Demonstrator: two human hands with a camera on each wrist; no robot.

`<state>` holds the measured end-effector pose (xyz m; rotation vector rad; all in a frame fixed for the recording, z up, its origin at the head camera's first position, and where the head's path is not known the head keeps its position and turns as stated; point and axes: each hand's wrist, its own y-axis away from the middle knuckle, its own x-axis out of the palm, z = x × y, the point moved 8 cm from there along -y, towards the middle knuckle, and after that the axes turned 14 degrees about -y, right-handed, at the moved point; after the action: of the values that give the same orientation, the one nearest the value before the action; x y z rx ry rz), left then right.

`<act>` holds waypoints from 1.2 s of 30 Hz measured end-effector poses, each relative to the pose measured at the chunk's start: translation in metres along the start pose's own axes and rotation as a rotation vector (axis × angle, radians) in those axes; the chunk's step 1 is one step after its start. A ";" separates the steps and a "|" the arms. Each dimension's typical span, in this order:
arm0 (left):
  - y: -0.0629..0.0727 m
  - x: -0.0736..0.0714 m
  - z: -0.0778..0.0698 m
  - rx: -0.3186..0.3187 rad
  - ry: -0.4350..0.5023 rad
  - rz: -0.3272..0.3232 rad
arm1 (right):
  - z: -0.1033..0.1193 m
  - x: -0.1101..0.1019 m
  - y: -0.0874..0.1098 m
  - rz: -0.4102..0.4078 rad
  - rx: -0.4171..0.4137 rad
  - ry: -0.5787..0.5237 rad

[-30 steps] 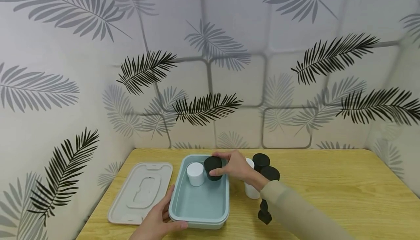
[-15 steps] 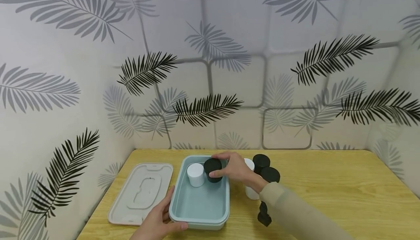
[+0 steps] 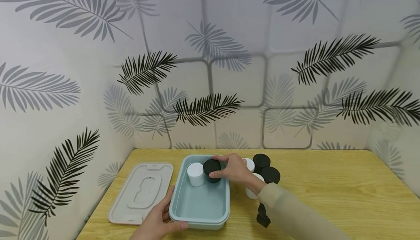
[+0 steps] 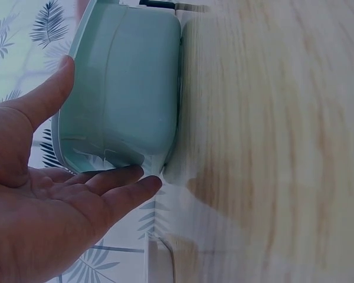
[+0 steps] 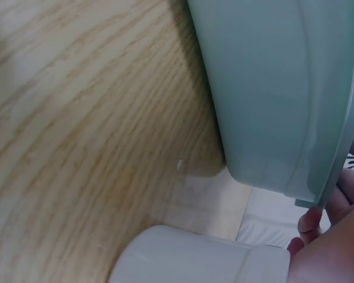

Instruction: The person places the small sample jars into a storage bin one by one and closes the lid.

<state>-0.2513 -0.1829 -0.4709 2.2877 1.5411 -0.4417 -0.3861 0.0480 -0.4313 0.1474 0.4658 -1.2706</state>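
Observation:
A pale blue-green plastic box [image 3: 200, 211] stands without a lid on the table. Inside its far half, a white lidded jar [image 3: 195, 174] sits upright on the left. Beside it is a black jar [image 3: 212, 170], which my right hand [image 3: 234, 169] pinches between thumb and fingers. In the right wrist view, the box's wall hides this jar. My left hand [image 3: 157, 216] rests at the box's near left corner, thumb on the near rim. The left wrist view shows its fingers [image 4: 130, 197] fairly straight along the box's side.
A pale flat lid [image 3: 141, 192] lies left of the box. Right of the box stand two black jars [image 3: 261, 161] and white jars [image 3: 255, 187], partly behind my right wrist. A small black object [image 3: 263, 218] shows beside the right forearm. A leaf-patterned wall [image 3: 236, 127] closes the table's far edge.
The black jar has shifted very slightly left toward the white jar, with my right hand still pinching it. My left hand and the box have stayed put.

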 end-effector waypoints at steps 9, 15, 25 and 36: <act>0.000 0.000 -0.001 0.016 0.011 -0.003 | 0.008 0.004 0.001 0.048 -0.021 0.150; 0.001 0.000 0.000 0.004 0.021 -0.004 | 0.010 0.006 0.002 0.052 -0.040 0.215; 0.000 0.001 0.000 0.003 0.041 0.002 | 0.015 0.009 0.007 0.074 -0.102 0.314; 0.002 0.000 0.001 0.006 0.026 -0.009 | 0.020 0.007 0.009 0.075 -0.093 0.309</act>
<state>-0.2499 -0.1839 -0.4712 2.3009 1.5649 -0.4214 -0.3707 0.0378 -0.4171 0.2826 0.7764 -1.1544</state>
